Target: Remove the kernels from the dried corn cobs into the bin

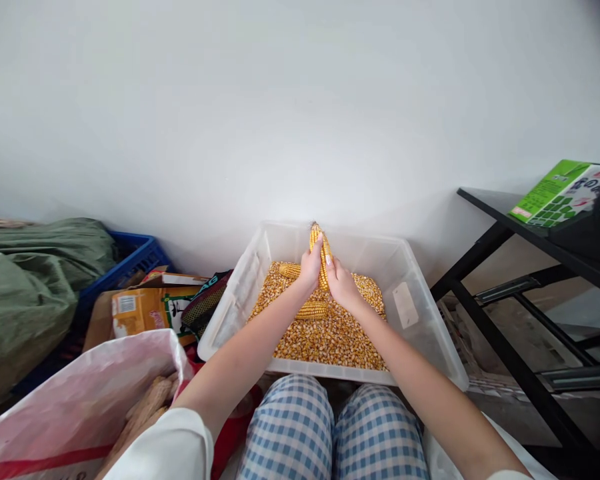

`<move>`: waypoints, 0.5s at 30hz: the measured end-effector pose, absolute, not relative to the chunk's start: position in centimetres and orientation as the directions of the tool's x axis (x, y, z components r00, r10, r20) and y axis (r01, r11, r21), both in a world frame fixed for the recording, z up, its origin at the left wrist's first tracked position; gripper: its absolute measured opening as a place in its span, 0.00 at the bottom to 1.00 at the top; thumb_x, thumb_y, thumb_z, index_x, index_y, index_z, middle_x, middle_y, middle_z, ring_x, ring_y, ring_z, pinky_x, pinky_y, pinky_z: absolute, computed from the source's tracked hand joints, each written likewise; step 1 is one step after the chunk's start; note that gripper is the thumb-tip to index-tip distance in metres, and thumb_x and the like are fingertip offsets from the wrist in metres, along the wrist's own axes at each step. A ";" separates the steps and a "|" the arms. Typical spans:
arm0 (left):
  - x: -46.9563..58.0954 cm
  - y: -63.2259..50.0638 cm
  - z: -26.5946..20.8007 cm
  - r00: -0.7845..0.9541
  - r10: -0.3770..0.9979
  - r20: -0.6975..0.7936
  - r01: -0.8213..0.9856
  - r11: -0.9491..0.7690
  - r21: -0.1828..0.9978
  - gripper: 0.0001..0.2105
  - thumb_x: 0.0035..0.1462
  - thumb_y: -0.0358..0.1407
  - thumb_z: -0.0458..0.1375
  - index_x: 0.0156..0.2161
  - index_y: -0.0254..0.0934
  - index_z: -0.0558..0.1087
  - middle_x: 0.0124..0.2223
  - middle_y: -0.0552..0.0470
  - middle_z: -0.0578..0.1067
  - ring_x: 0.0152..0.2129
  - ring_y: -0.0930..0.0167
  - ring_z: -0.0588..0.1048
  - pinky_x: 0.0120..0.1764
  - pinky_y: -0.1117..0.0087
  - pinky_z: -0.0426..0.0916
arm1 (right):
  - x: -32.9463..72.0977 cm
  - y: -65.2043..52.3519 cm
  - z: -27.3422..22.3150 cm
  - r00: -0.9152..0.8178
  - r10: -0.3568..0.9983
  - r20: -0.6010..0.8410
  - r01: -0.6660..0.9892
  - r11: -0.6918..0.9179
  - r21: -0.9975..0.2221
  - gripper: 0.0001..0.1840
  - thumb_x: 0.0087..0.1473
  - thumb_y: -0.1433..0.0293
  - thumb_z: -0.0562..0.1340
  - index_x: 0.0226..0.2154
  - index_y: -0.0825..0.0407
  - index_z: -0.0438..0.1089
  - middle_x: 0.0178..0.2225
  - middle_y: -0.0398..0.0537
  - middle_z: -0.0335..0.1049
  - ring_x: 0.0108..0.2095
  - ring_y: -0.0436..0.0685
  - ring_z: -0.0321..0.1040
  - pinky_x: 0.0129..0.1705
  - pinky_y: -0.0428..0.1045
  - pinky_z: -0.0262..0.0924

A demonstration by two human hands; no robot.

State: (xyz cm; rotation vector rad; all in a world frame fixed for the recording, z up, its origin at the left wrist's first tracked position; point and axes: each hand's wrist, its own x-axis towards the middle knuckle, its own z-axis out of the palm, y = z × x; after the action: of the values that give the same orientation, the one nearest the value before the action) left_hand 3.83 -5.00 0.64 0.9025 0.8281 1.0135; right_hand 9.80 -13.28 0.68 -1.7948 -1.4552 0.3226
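Above the middle of a translucent plastic bin [433,320], my left hand [311,265] is closed around dried yellow corn on the cob [325,250]. My right hand [343,283] grips it from the other side, so the hands almost meet. The corn stands roughly upright and looks like two ears pressed side by side, though my fingers hide part of them. Loose corn kernels [330,343] cover the bin's bottom. Among them lie one ear of corn [313,311] just below my hands and another ear [289,271] farther back on the left.
At the left stands a white and pink sack [105,373] with bare cobs [147,410] inside. Behind it are an orange package [143,310], a blue crate [135,263] and green cloth [30,280]. A black table frame [510,340] bearing a green box [555,193] is on the right.
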 end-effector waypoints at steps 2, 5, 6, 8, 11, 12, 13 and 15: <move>3.7 -4.9 0.5 0.311 0.939 -0.145 -0.332 0.251 0.910 0.28 0.42 0.57 0.56 0.38 0.32 0.70 0.34 0.45 0.73 0.36 0.65 0.73 0.36 0.68 0.67 | 9.8 -13.1 0.6 0.301 0.916 0.266 0.722 -0.036 -0.691 0.29 0.59 0.54 0.36 0.44 0.54 0.60 0.26 0.50 0.66 0.26 0.56 0.64 0.29 0.48 0.55; 3.6 -4.9 0.6 0.309 0.936 -0.170 -0.334 0.274 0.902 0.29 0.42 0.57 0.57 0.38 0.31 0.70 0.35 0.43 0.73 0.36 0.64 0.72 0.36 0.67 0.67 | 9.9 -13.0 0.6 0.299 0.924 0.237 0.721 -0.056 -0.691 0.28 0.59 0.55 0.36 0.43 0.54 0.61 0.24 0.48 0.65 0.24 0.55 0.63 0.27 0.48 0.55; 3.6 -4.9 0.6 0.308 0.934 -0.180 -0.336 0.284 0.898 0.29 0.42 0.56 0.57 0.39 0.30 0.69 0.36 0.42 0.73 0.36 0.64 0.72 0.36 0.66 0.67 | 9.9 -13.0 0.5 0.297 0.926 0.235 0.720 -0.056 -0.692 0.28 0.59 0.56 0.36 0.43 0.54 0.61 0.24 0.48 0.65 0.24 0.54 0.63 0.27 0.47 0.55; 3.6 -5.0 0.6 0.307 0.932 -0.191 -0.342 0.296 0.892 0.28 0.42 0.55 0.58 0.39 0.30 0.69 0.36 0.42 0.73 0.36 0.63 0.72 0.37 0.66 0.67 | 10.0 -13.1 0.5 0.286 0.929 0.236 0.719 -0.045 -0.693 0.27 0.60 0.56 0.36 0.43 0.54 0.61 0.24 0.48 0.65 0.23 0.54 0.63 0.27 0.47 0.55; 3.6 -4.9 0.4 0.315 0.930 -0.187 -0.346 0.297 0.890 0.27 0.42 0.55 0.58 0.38 0.31 0.69 0.36 0.42 0.73 0.35 0.64 0.72 0.37 0.66 0.67 | 10.1 -13.1 0.4 0.270 0.936 0.224 0.724 -0.045 -0.688 0.28 0.60 0.56 0.36 0.44 0.55 0.60 0.24 0.48 0.65 0.23 0.53 0.63 0.26 0.46 0.54; 3.6 -4.8 0.2 0.319 0.931 -0.176 -0.349 0.288 0.892 0.27 0.42 0.55 0.58 0.38 0.31 0.69 0.36 0.42 0.73 0.35 0.65 0.72 0.37 0.67 0.67 | 10.2 -13.0 0.3 0.268 0.938 0.220 0.728 -0.048 -0.684 0.28 0.60 0.55 0.36 0.43 0.55 0.60 0.23 0.48 0.65 0.22 0.53 0.63 0.26 0.46 0.54; 3.6 -4.8 0.1 0.323 0.931 -0.167 -0.352 0.282 0.892 0.27 0.42 0.55 0.58 0.38 0.31 0.69 0.36 0.43 0.73 0.34 0.65 0.72 0.37 0.66 0.67 | 10.2 -13.0 0.3 0.268 0.938 0.218 0.732 -0.051 -0.680 0.28 0.60 0.55 0.35 0.43 0.55 0.60 0.23 0.48 0.65 0.22 0.53 0.63 0.26 0.46 0.54; 3.6 -4.7 -0.1 0.328 0.932 -0.158 -0.369 0.280 0.886 0.27 0.42 0.55 0.58 0.38 0.31 0.69 0.35 0.43 0.73 0.33 0.66 0.72 0.37 0.66 0.67 | 10.2 -13.0 0.3 0.264 0.939 0.221 0.738 -0.050 -0.673 0.28 0.60 0.55 0.35 0.43 0.55 0.61 0.24 0.48 0.65 0.22 0.52 0.63 0.26 0.46 0.54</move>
State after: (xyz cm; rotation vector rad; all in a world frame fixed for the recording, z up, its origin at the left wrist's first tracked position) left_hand 3.60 -4.73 -0.07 0.8668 0.7960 1.0076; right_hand 10.16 -13.04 0.29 -1.8351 -1.5233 0.3629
